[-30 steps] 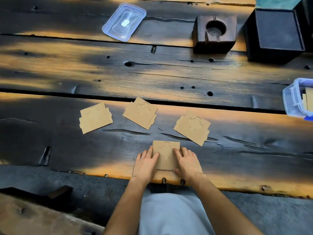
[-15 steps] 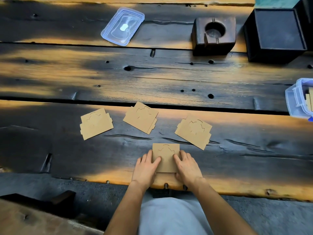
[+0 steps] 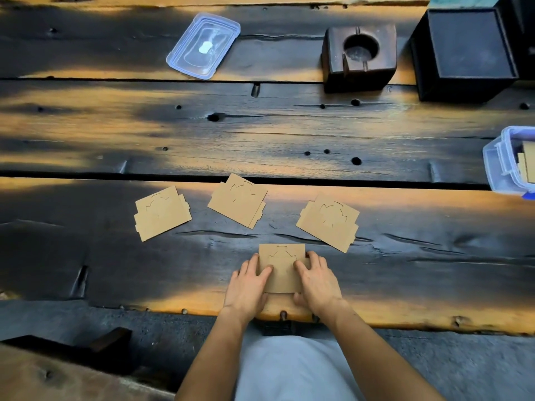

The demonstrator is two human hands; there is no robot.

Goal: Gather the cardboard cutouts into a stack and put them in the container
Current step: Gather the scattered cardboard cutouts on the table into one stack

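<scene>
Both hands, left hand [image 3: 248,285] and right hand [image 3: 318,282], had slid inward, fingers flat, squaring the near cutout stack [image 3: 282,267]; three piles remained ungathered

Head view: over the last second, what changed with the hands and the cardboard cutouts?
Little. Both hands, left hand and right hand, stay pressed on the sides of the nearest cutout pile, the fingers creeping slightly further onto it. Nothing was picked up or released. The three other cutout piles, the lid and the container stayed put.
</scene>
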